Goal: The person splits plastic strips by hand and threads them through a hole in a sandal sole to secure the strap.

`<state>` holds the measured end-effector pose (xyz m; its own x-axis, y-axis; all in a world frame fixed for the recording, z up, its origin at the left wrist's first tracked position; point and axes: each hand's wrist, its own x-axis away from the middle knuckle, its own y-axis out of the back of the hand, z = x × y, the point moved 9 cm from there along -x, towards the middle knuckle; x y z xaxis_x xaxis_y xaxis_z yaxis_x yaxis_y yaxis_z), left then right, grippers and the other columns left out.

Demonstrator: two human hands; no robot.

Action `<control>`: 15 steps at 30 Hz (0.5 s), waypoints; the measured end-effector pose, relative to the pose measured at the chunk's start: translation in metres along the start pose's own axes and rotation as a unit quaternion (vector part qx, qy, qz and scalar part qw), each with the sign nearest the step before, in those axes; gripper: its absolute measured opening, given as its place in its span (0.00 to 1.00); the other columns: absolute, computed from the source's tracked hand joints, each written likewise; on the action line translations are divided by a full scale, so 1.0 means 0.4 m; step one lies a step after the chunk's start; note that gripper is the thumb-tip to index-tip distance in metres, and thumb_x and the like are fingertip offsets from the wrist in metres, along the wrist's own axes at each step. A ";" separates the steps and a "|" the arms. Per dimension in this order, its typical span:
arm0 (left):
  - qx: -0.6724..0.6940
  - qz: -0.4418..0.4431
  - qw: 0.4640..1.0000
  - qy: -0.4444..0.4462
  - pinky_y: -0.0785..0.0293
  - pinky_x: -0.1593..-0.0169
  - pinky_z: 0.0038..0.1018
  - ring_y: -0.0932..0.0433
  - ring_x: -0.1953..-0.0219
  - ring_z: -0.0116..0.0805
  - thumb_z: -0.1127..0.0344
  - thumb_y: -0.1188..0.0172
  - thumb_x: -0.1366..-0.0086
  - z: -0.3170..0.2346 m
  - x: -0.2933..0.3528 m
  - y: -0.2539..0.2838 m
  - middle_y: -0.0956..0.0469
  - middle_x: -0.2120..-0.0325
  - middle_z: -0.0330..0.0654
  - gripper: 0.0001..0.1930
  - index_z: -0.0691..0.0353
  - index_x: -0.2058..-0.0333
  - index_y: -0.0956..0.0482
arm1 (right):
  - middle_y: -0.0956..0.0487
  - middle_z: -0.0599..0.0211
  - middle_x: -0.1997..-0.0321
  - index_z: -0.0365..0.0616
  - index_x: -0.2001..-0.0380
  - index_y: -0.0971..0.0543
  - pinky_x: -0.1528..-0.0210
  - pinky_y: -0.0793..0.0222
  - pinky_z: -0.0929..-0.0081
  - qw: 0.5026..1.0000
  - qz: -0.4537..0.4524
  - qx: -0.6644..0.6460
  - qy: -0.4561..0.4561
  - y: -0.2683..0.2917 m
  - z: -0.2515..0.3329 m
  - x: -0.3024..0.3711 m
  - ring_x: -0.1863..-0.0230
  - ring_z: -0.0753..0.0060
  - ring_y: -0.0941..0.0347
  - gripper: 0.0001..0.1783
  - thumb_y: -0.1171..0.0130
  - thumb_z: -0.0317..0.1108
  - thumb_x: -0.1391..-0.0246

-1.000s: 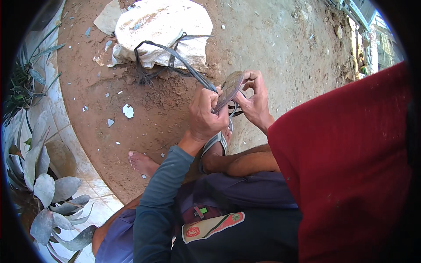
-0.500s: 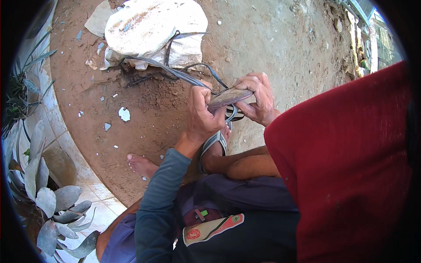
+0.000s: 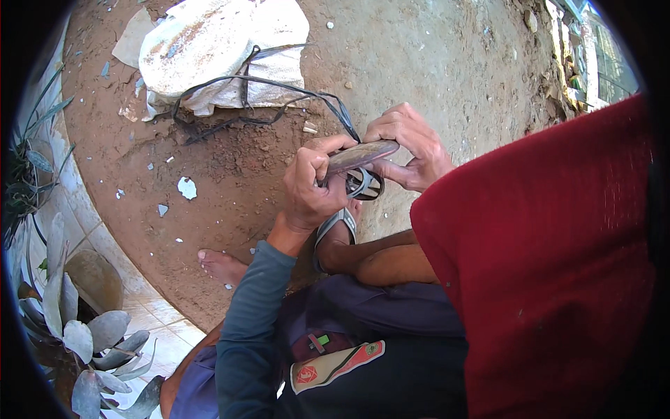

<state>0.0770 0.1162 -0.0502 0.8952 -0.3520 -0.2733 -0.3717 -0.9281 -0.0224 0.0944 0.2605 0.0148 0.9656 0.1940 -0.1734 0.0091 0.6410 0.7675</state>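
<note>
A second ago the sandal (image 3: pixel 366 155) showed more of its bottom; now it lies flatter, with its edge to us. The black cord (image 3: pixel 338 110) has spread into loose loops by the white sack (image 3: pixel 202 52). The sole is brown and worn (its gray strap hangs underneath). It sits between both hands: the left hand (image 3: pixel 314 178) curls around one end, the right hand (image 3: pixel 415 148) pinches the other.

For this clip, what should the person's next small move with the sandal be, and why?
Probably tilt the sandal slightly: the left hand and right hand hold it from either side, and dark strips lying partly over the white sack reach its far edge, where their join is hidden.
</note>
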 end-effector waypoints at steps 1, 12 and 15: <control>0.012 0.005 1.000 0.016 0.30 0.72 0.25 0.29 0.76 0.30 0.84 0.40 0.45 0.003 0.001 0.002 0.18 0.64 0.48 0.18 0.60 0.69 0.42 | 0.20 0.63 0.59 0.41 0.58 0.21 0.52 0.33 0.64 0.997 0.064 -0.051 0.009 0.025 0.032 -0.045 0.57 0.60 0.27 0.20 0.28 0.36 0.54; 0.028 0.096 0.994 0.036 0.28 0.68 0.20 0.25 0.72 0.25 0.78 0.35 0.41 0.002 -0.009 -0.030 0.20 0.64 0.49 0.23 0.61 0.66 0.47 | 0.17 0.61 0.58 0.39 0.60 0.17 0.49 0.33 0.62 0.916 0.293 -0.273 -0.041 -0.047 -0.052 -0.108 0.58 0.61 0.27 0.09 0.41 0.28 0.41; 0.040 0.099 0.993 0.042 0.28 0.63 0.21 0.28 0.70 0.25 0.76 0.33 0.42 0.000 -0.026 -0.034 0.21 0.64 0.48 0.25 0.60 0.65 0.47 | 0.17 0.62 0.63 0.40 0.63 0.17 0.52 0.34 0.63 0.916 0.310 -0.252 -0.024 -0.068 -0.069 -0.092 0.61 0.62 0.27 0.07 0.37 0.28 0.45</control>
<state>0.0726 0.1324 -0.0471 0.8191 -0.5378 -0.1995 -0.5571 -0.8288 -0.0532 0.0515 0.2565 -0.0167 0.7549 0.6118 0.2365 -0.6548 0.6825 0.3247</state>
